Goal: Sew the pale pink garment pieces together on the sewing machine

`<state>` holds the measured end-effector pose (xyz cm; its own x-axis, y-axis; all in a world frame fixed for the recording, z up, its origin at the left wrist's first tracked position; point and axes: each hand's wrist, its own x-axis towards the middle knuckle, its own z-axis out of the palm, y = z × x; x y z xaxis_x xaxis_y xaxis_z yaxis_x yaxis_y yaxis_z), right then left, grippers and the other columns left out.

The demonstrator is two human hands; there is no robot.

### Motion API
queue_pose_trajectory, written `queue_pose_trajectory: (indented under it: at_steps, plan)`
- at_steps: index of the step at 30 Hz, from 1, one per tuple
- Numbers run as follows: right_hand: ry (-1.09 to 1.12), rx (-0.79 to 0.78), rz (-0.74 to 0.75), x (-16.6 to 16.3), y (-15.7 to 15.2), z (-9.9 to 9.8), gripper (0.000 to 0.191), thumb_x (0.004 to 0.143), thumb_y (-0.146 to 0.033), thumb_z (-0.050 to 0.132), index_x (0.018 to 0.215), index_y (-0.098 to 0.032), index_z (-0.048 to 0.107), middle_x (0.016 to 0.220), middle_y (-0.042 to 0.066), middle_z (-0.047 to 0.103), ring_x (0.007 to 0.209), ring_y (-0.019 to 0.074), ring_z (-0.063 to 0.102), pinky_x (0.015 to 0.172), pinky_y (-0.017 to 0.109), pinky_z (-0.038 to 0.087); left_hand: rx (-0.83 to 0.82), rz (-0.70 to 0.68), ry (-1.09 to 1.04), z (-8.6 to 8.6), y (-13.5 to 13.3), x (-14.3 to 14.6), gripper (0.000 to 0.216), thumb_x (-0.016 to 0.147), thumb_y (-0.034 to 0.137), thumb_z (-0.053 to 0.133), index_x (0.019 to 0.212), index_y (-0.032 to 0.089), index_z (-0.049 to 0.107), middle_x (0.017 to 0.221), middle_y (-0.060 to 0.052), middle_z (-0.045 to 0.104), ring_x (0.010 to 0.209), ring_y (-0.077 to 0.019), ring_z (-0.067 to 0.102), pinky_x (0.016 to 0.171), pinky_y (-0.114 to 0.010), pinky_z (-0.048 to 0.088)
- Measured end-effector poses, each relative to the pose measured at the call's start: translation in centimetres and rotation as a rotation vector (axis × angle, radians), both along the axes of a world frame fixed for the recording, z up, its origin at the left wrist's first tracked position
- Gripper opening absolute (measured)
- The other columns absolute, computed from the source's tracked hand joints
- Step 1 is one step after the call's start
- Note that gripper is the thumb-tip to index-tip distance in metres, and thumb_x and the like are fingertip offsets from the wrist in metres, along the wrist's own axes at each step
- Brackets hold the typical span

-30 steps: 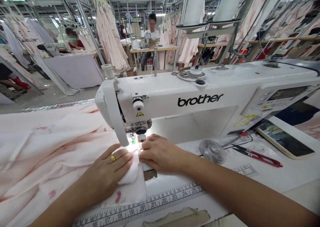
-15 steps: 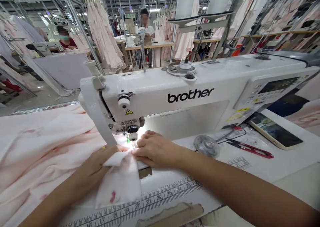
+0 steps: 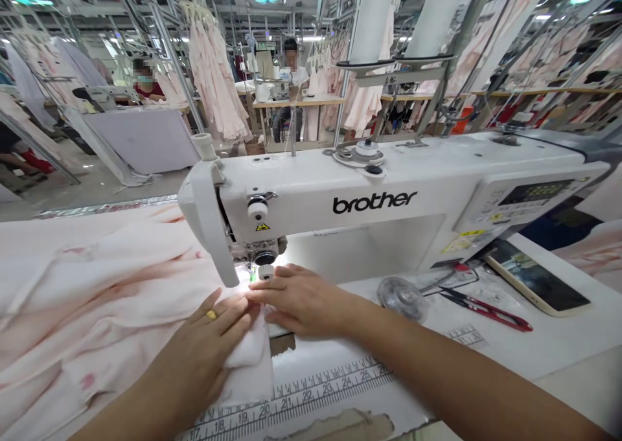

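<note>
A white-pink fabric [image 3: 121, 298] spreads over the left of the sewing machine bed, its folded front edge under the needle area. My left hand [image 3: 204, 344], with a yellow ring, lies flat on this fabric, fingers stretched toward the needle. My right hand [image 3: 306, 302] rests at the fabric's right edge, fingers extended left and pressing down beside the presser foot; its thumb is apart below. The fingertips of both hands meet just in front of the needle. The white brother sewing machine [image 3: 301, 195] stands over them, its lamp lit. The needle tip is hidden.
Right of my hands lie a clear bobbin case-like disc [image 3: 401, 297], red thread snips [image 3: 490, 308] and a phone [image 3: 539, 276]. A printed ruler [image 3: 311, 389] runs along the front. Thread cones [image 3: 372, 26] stand behind. Two people work at machines further back, among hanging garments [image 3: 214, 72].
My left hand has moved from holding up the fabric's folded corner to lying flat over it. My right hand's curled fingers have straightened. The view has tilted up and shifted slightly left.
</note>
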<state>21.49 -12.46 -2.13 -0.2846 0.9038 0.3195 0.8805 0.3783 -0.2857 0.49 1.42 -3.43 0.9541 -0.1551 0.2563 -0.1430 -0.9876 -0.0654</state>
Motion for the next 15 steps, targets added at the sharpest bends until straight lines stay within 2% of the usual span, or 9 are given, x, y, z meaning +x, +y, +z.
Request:
queue_pose_trajectory:
  at_steps: [2, 7, 11, 15]
  plan:
    - [-0.004, -0.034, -0.003, -0.2, 0.0, 0.0, 0.035, 0.101, -0.026, 0.052, 0.135, -0.018, 0.049, 0.126, 0.005, 0.062, 0.112, 0.0189, 0.052, 0.1, 0.034, 0.037, 0.0, 0.006, -0.032, -0.1, -0.4, -0.1, 0.075, 0.058, -0.001, 0.042, 0.132, 0.011, 0.048, 0.133, -0.012, 0.055, 0.125, -0.0251, 0.047, 0.111, -0.046, 0.027]
    - [-0.069, -0.028, -0.034, -0.4, 0.2, -0.2, 0.021, 0.103, -0.026, 0.047, 0.115, -0.018, 0.062, 0.114, 0.004, 0.067, 0.101, 0.018, 0.054, 0.099, 0.032, 0.036, -0.122, 0.057, -0.04, -0.5, -0.5, -0.3, 0.078, 0.062, -0.005, 0.038, 0.136, 0.017, 0.046, 0.136, -0.01, 0.051, 0.128, -0.0247, 0.043, 0.11, -0.047, 0.033]
    - [-0.104, -0.005, -0.084, -0.7, 0.2, -0.4, 0.022, 0.104, -0.025, 0.044, 0.116, -0.018, 0.061, 0.108, 0.003, 0.068, 0.095, 0.0188, 0.053, 0.099, 0.033, 0.032, -0.143, 0.039, -0.02, -1.1, 0.1, -0.2, 0.08, 0.063, -0.007, 0.036, 0.138, 0.018, 0.045, 0.138, -0.01, 0.051, 0.128, -0.0246, 0.045, 0.11, -0.049, 0.036]
    - [-0.094, -0.028, -0.152, -0.8, 0.2, -0.4, 0.017, 0.101, -0.027, 0.049, 0.11, -0.018, 0.061, 0.107, 0.003, 0.067, 0.103, 0.0202, 0.052, 0.106, 0.036, 0.024, -0.134, 0.047, -0.002, -1.0, 1.4, 0.7, 0.073, 0.066, -0.007, 0.035, 0.134, 0.016, 0.05, 0.135, -0.012, 0.055, 0.125, -0.0263, 0.049, 0.104, -0.049, 0.043]
